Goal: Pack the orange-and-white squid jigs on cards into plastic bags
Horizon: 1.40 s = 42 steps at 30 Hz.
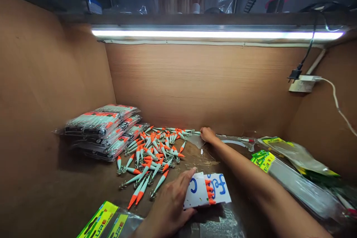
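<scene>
My left hand (173,198) is closed around the left side of a white cardboard holder (196,193) with blue handwriting. A row of several orange squid jig tips (209,191) shows in a gap of the holder. At the back of the table, my right hand (208,135) is closed at the end of a pale squid jig (196,132); its fingertips are partly hidden. Left of it spreads a loose pile of squid jigs (156,152), pale bodies with orange ends and metal hook crowns. A translucent piece of plastic (196,140) lies under my right hand.
Stacked bags of packed jigs (103,130) stand at the left. Yellow-green header bags (102,221) lie at the front left, and more clear bags (295,178) at the right. A board wall (195,89) closes the back, with a power socket (302,83) at right.
</scene>
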Available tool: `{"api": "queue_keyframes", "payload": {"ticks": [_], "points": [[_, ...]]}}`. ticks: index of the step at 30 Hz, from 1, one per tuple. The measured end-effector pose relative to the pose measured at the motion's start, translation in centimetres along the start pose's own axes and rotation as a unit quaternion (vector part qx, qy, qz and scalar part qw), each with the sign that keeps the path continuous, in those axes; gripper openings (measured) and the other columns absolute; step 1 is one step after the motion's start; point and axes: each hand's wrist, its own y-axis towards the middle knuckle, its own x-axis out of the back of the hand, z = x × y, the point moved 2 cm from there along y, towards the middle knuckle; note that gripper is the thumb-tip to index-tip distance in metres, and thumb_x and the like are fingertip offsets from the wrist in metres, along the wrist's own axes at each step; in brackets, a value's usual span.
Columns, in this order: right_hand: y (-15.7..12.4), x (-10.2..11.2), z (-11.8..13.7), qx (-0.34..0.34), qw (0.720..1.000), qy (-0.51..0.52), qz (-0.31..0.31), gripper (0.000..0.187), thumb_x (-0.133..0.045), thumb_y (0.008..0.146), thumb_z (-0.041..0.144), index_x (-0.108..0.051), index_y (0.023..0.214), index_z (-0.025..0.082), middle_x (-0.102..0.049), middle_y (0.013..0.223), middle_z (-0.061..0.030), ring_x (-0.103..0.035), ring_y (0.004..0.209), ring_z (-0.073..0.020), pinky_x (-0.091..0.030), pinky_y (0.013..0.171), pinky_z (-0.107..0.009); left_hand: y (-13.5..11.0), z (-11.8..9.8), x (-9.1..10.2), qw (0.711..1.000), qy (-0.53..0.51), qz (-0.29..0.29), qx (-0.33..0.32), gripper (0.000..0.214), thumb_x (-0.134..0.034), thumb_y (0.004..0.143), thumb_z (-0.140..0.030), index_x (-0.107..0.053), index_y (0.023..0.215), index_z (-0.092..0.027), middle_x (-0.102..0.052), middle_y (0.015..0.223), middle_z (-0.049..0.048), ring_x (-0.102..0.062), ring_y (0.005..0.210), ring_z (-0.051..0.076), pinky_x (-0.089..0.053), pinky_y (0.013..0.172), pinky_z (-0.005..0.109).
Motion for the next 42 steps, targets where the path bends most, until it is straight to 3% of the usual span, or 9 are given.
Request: {"api": "queue_keyframes", "payload": {"ticks": [8, 11, 16, 23, 27, 30, 33, 37, 42], "points": [[1.1, -0.5, -0.5, -0.024, 1.000, 0.004, -0.003, 0.037, -0.052, 0.098, 0.036, -0.058, 0.118, 0.005, -0.051, 0.123, -0.0118, -0.047, 0.122, -0.0135, -0.041, 0.111, -0.034, 0.0, -1.0, 0.2, 1.000, -0.006, 0.009, -0.015, 0.105, -0.075, 0.070, -0.023, -0.013, 0.155, -0.035, -0.038, 0.153, 0.0017, -0.043, 0.135, 0.026, -0.040, 0.113, 0.040], [-0.3, 1.0, -1.6, -0.017, 0.998, 0.047, 0.041, 0.039, -0.054, 0.096, 0.037, -0.062, 0.113, 0.003, -0.058, 0.105, -0.0110, -0.055, 0.098, -0.0079, -0.047, 0.093, -0.020, -0.2, -1.1, 0.3, 1.000, -0.006, 0.007, -0.019, 0.105, -0.075, 0.070, -0.023, -0.015, 0.154, -0.035, -0.038, 0.153, 0.0015, -0.044, 0.134, 0.027, -0.040, 0.112, 0.040], [-6.5, 3.0, -4.1, 0.049, 0.983, 0.142, 0.104, 0.052, -0.040, 0.099, 0.050, -0.065, 0.115, 0.007, -0.063, 0.097, -0.0084, -0.046, 0.064, 0.0010, -0.035, 0.063, -0.009, -0.3, -1.3, 0.4, 0.999, 0.000, 0.000, -0.033, 0.102, -0.073, 0.072, -0.023, -0.015, 0.154, -0.035, -0.037, 0.153, 0.0027, -0.046, 0.132, 0.028, -0.041, 0.109, 0.041], [-15.4, 2.9, -6.9, 0.021, 0.987, 0.145, -0.070, 0.032, -0.052, 0.090, 0.034, -0.064, 0.109, 0.010, -0.061, 0.099, -0.0064, -0.046, 0.077, -0.0027, -0.022, 0.064, -0.010, -0.3, -1.8, 0.3, 0.997, -0.002, 0.021, -0.079, 0.103, -0.072, 0.071, -0.023, -0.013, 0.155, -0.034, -0.042, 0.150, 0.0036, -0.048, 0.130, 0.028, -0.041, 0.109, 0.041], [-18.2, 3.0, -7.1, 0.022, 0.979, 0.144, -0.140, 0.032, -0.052, 0.090, 0.035, -0.064, 0.110, 0.013, -0.060, 0.104, -0.0052, -0.049, 0.085, -0.0053, -0.028, 0.071, -0.011, -0.3, -1.9, 0.1, 0.996, -0.005, 0.034, -0.088, 0.102, -0.071, 0.071, -0.022, -0.014, 0.154, -0.036, -0.043, 0.149, 0.0019, -0.050, 0.128, 0.026, -0.042, 0.107, 0.039], [-19.8, 3.3, -6.9, 0.051, 0.972, 0.184, -0.137, 0.039, -0.052, 0.091, 0.044, -0.064, 0.112, 0.013, -0.060, 0.102, -0.0056, -0.051, 0.085, -0.0057, -0.035, 0.075, -0.012, -0.2, -1.9, 0.2, 0.996, -0.010, 0.030, -0.083, 0.098, -0.071, 0.071, -0.024, -0.018, 0.154, -0.034, -0.046, 0.147, 0.0038, -0.053, 0.125, 0.027, -0.043, 0.106, 0.039], [-21.6, 3.3, -6.7, 0.082, 0.948, 0.304, -0.054, 0.055, -0.054, 0.087, 0.057, -0.063, 0.116, 0.010, -0.060, 0.099, -0.0069, -0.051, 0.081, -0.0051, -0.040, 0.072, -0.012, -0.1, -1.9, 0.5, 0.997, -0.016, 0.024, -0.076, 0.097, -0.070, 0.070, -0.022, -0.022, 0.153, -0.032, -0.050, 0.143, 0.0053, -0.056, 0.121, 0.027, -0.046, 0.101, 0.038], [-24.5, 2.6, -6.6, 0.041, 0.873, 0.480, 0.075, 0.076, -0.063, 0.077, 0.069, -0.058, 0.122, 0.008, -0.058, 0.096, -0.0074, -0.045, 0.068, -0.0013, -0.040, 0.063, -0.012, 0.0, -2.0, 0.5, 0.996, -0.018, 0.020, -0.089, 0.098, -0.070, 0.069, -0.019, -0.022, 0.153, -0.032, -0.047, 0.146, 0.0045, -0.054, 0.124, 0.027, -0.044, 0.103, 0.036], [-27.5, 1.6, -6.6, 0.011, 0.811, 0.571, 0.128, 0.074, -0.065, 0.076, 0.070, -0.058, 0.112, 0.007, -0.055, 0.091, -0.0061, -0.047, 0.069, -0.0010, -0.041, 0.064, -0.012, 0.1, -2.1, 0.4, 0.996, -0.015, 0.030, -0.082, 0.096, -0.069, 0.070, -0.020, -0.023, 0.153, -0.033, -0.052, 0.140, 0.0036, -0.056, 0.122, 0.027, -0.047, 0.099, 0.036]]}}
